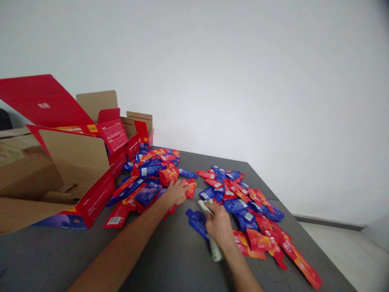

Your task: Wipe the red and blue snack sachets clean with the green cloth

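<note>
My left hand (175,193) is at the right edge of the left heap of pouches, its fingers bent over a red pouch (191,189). The fingertips partly hide that pouch. My right hand (218,224) is closed around a crumpled whitish cloth (216,250), which sticks out above and below the fist. Flat on the table beside the cloth lies a blue spouted pouch (197,222), partly covered by cloth and hand. Red and blue pouches (148,192) are heaped left of my left hand. Another spread of red and blue pouches (235,205) lies right of my right hand.
An open red carton (95,198) with brown insides stands at the left. More open red cartons (114,136) stand behind it along the heap. The dark table (170,259) ends at the right above a pale floor (343,247). A white wall (231,81) rises behind.
</note>
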Demonstrator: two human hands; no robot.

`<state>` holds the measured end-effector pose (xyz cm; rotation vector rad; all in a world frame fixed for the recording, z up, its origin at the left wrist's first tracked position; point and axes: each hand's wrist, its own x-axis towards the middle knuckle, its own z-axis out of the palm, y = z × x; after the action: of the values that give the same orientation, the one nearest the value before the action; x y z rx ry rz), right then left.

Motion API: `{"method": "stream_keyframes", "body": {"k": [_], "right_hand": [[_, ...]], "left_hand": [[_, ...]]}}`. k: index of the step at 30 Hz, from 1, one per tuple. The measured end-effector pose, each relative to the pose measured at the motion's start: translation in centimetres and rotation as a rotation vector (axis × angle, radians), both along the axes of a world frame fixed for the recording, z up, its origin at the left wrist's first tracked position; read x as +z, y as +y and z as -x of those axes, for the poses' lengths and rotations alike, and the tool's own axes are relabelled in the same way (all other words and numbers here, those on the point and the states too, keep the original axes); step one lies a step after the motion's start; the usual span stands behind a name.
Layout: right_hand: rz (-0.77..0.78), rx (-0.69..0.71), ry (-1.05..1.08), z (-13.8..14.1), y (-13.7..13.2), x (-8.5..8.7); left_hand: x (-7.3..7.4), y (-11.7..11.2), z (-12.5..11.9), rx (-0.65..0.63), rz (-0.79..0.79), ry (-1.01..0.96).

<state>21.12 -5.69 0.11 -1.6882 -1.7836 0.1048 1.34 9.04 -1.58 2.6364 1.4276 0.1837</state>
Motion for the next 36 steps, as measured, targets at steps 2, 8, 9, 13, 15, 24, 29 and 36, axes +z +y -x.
{"method": "stream_keyframes", "body": {"k": [2,8,9,13,15,24,29,36], "right_hand": [[0.059,-0.034,-0.003,0.0,-0.1,0.4],[0.067,-0.066,-0.022,-0.7,0.0,0.7],[0.058,-0.07,-0.024,-0.9,0.1,0.8],[0.029,-0.096,-0.044,-1.3,0.1,1.1],[0.025,-0.106,-0.055,-1.3,0.0,1.3],[0.115,-0.017,-0.235,0.5,-1.1,1.1],[0.191,-0.03,-0.363,2.5,-1.8,1.0],[0.236,0.219,-0.388,5.2,-2.5,0.7]], "left_hand": [[0.6,0.4,-0.8,0.044,-0.001,0.038],[2.3,-3.2,-2.1,-0.055,-0.159,-0.114],[2.3,-4.3,-2.1,-0.116,-0.149,-0.178],[1.3,-8.9,-1.7,-0.343,0.002,-0.278],[0.6,-10.6,-1.3,-0.304,0.02,-0.277],[-0.9,-13.0,-0.2,0.038,-0.059,-0.314],[-1.8,-11.6,0.7,-0.02,0.015,-0.37],[-2.4,-10.5,0.9,-0.038,0.054,-0.349]]}}
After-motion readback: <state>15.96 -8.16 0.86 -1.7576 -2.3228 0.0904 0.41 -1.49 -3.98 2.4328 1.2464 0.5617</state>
